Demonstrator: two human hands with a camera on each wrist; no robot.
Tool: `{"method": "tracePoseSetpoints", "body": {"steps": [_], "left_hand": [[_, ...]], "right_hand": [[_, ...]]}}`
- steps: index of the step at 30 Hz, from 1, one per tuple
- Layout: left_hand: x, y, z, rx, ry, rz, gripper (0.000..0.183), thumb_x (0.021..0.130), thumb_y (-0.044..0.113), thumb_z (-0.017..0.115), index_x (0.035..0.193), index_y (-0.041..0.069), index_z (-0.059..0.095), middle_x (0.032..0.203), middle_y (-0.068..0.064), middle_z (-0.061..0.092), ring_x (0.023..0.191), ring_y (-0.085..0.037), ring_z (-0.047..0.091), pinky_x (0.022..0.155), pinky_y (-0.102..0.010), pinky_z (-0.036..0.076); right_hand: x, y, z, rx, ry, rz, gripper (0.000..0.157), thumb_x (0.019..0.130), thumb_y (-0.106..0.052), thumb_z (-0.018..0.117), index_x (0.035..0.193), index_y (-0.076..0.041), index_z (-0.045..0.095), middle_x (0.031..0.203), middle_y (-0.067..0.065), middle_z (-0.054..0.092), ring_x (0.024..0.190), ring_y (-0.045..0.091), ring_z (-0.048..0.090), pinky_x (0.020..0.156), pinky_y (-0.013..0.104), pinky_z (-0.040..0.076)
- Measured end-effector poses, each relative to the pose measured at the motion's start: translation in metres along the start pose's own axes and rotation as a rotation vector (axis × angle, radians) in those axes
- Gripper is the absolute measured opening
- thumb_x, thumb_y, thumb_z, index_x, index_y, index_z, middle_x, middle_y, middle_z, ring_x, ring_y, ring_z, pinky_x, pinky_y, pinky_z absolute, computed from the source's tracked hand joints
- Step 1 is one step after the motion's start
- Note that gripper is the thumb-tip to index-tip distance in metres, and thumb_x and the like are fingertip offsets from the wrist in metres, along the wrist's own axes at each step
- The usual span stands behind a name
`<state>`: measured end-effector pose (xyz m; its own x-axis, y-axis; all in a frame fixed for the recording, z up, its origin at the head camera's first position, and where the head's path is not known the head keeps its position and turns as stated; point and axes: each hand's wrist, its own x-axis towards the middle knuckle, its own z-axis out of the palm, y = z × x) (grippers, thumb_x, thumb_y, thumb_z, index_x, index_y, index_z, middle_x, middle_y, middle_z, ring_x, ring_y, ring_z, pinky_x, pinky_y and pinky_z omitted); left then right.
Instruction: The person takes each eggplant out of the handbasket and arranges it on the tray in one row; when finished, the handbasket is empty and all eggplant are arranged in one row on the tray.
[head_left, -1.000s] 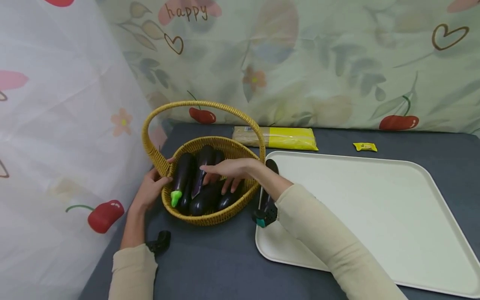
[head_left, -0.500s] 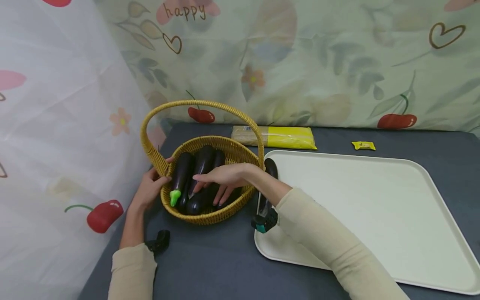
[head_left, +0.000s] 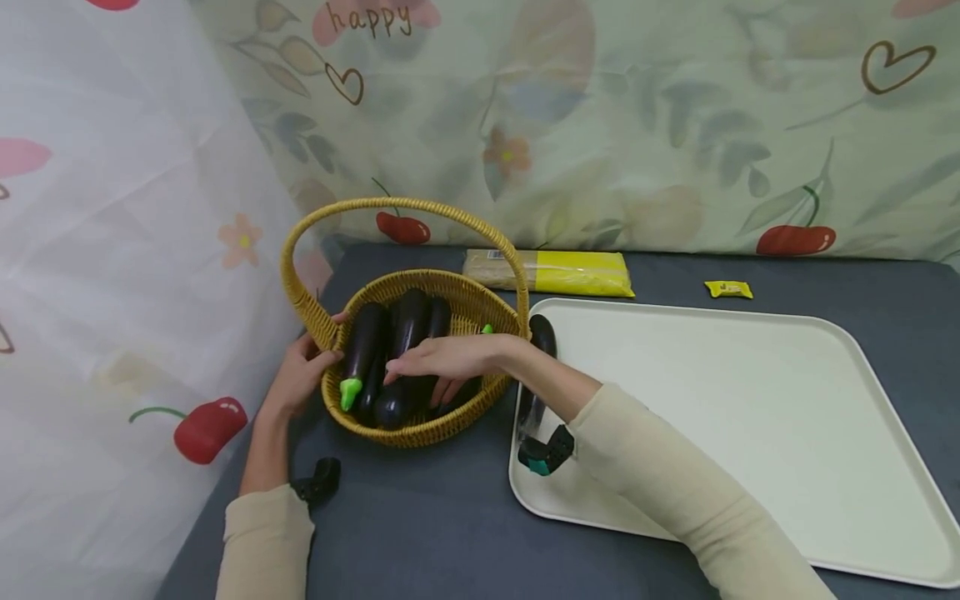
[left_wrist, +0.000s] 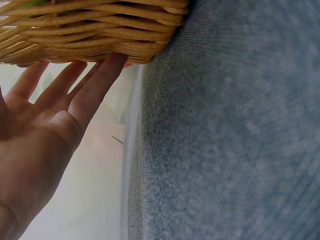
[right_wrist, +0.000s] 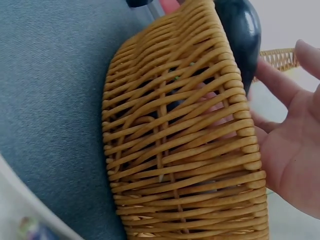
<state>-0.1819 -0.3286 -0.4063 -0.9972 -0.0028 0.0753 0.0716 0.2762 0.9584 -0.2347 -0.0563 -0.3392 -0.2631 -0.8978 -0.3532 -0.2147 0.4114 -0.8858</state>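
Dark purple eggplants lie close together inside a wicker basket, the leftmost with its bright green cap towards the person; another bit of green shows just beyond the right wrist. The right hand reaches over the right side of the rim and down among them; in its own wrist view the thumb stands well away from the fingers, which run behind the rim beside a dark, rounded eggplant, yet the fingertips are hidden, so I cannot tell whether they are clamped on it or merely touching. The left hand grips the opposite side of the basket at the foot of the tall handle, thumb at the rim and fingers against the outer wall; the step in hand seems to be singling out an eggplant by feel; the next move, I judge, calls for a firm hold round smooth skin, with the left hand bracing the basket.

Just right of the basket one more eggplant lies along the left edge of a white tray, partly hidden by the right forearm; behind are a long yellow-ended packet and a small yellow packet, both on the dark tablecloth; a printed curtain hangs behind.
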Motion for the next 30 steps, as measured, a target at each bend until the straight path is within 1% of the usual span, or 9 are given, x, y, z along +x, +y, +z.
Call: {"method": "tracePoseSetpoints", "body": {"steps": [4, 7, 9, 13, 15, 17, 22, 25, 30], "left_hand": [[0.0, 0.0, 0.0, 0.005, 0.002, -0.013, 0.054, 0.093, 0.003, 0.048, 0.146, 0.002, 0.036, 0.133, -0.022, 0.042, 0.105, -0.02, 0.042, 0.084, -0.021, 0.04], [-0.001, 0.001, 0.0, 0.001, 0.004, -0.021, 0.054, 0.093, 0.003, 0.048, 0.146, 0.002, 0.036, 0.134, -0.022, 0.042, 0.106, -0.02, 0.042, 0.084, -0.021, 0.04], [-0.001, 0.001, 0.0, 0.004, 0.005, -0.024, 0.054, 0.093, 0.003, 0.048, 0.146, 0.002, 0.036, 0.134, -0.022, 0.042, 0.105, -0.02, 0.042, 0.083, -0.021, 0.04], [0.0, 0.002, 0.001, 0.009, 0.001, -0.029, 0.055, 0.093, 0.004, 0.048, 0.147, 0.004, 0.036, 0.134, -0.022, 0.042, 0.105, -0.02, 0.042, 0.083, -0.021, 0.04], [0.0, 0.002, 0.001, 0.01, -0.002, -0.024, 0.055, 0.093, 0.003, 0.047, 0.147, 0.004, 0.036, 0.134, -0.022, 0.042, 0.104, -0.019, 0.043, 0.083, -0.021, 0.04], [0.001, 0.001, 0.0, 0.009, -0.003, -0.018, 0.055, 0.093, 0.003, 0.047, 0.147, 0.003, 0.036, 0.134, -0.022, 0.042, 0.104, -0.018, 0.044, 0.082, -0.02, 0.04], [0.001, 0.0, 0.001, 0.016, -0.002, -0.013, 0.055, 0.093, 0.003, 0.048, 0.147, 0.004, 0.036, 0.133, -0.022, 0.043, 0.104, -0.019, 0.043, 0.083, -0.02, 0.04], [0.0, 0.0, 0.001, 0.016, -0.006, -0.017, 0.055, 0.093, 0.004, 0.048, 0.147, 0.005, 0.036, 0.133, -0.022, 0.042, 0.105, -0.02, 0.042, 0.083, -0.02, 0.039], [0.0, -0.001, 0.0, 0.021, -0.004, -0.01, 0.055, 0.093, 0.003, 0.048, 0.147, 0.004, 0.036, 0.136, -0.022, 0.042, 0.104, -0.017, 0.044, 0.081, -0.02, 0.041]], "right_hand": [[-0.001, 0.002, 0.004, -0.026, 0.009, -0.069, 0.045, 0.105, -0.032, 0.033, 0.144, -0.012, 0.043, 0.147, 0.006, 0.035, 0.101, 0.022, 0.061, 0.081, 0.033, 0.05], [-0.002, 0.004, 0.008, -0.062, 0.032, -0.097, 0.044, 0.105, -0.029, 0.032, 0.144, -0.011, 0.044, 0.144, 0.007, 0.035, 0.104, 0.019, 0.057, 0.08, 0.033, 0.05], [-0.003, 0.004, 0.009, -0.1, 0.066, -0.091, 0.043, 0.105, -0.03, 0.032, 0.141, -0.014, 0.048, 0.143, 0.008, 0.034, 0.103, 0.017, 0.055, 0.078, 0.032, 0.05], [-0.004, 0.004, 0.012, -0.154, 0.129, -0.07, 0.041, 0.104, -0.034, 0.034, 0.136, -0.015, 0.052, 0.14, 0.009, 0.034, 0.092, 0.018, 0.059, 0.075, 0.031, 0.05], [-0.005, 0.003, 0.012, -0.172, 0.142, -0.073, 0.041, 0.104, -0.034, 0.034, 0.136, -0.015, 0.053, 0.138, 0.009, 0.036, 0.092, 0.017, 0.057, 0.073, 0.03, 0.05], [-0.006, 0.003, 0.012, -0.177, 0.15, -0.076, 0.041, 0.104, -0.034, 0.034, 0.133, -0.014, 0.056, 0.138, 0.008, 0.039, 0.088, 0.019, 0.06, 0.072, 0.031, 0.05], [-0.008, 0.004, 0.011, -0.176, 0.165, -0.061, 0.038, 0.104, -0.034, 0.036, 0.127, -0.016, 0.061, 0.132, 0.005, 0.043, 0.082, 0.021, 0.063, 0.071, 0.034, 0.051], [-0.011, 0.006, 0.011, -0.16, 0.174, -0.05, 0.034, 0.102, -0.034, 0.041, 0.127, -0.018, 0.058, 0.127, 0.003, 0.044, 0.087, 0.019, 0.06, 0.072, 0.034, 0.05], [-0.014, 0.009, 0.01, -0.038, 0.214, -0.069, 0.03, 0.1, -0.035, 0.048, 0.121, -0.016, 0.057, 0.118, 0.005, 0.05, 0.088, 0.022, 0.06, 0.072, 0.036, 0.051]]}}
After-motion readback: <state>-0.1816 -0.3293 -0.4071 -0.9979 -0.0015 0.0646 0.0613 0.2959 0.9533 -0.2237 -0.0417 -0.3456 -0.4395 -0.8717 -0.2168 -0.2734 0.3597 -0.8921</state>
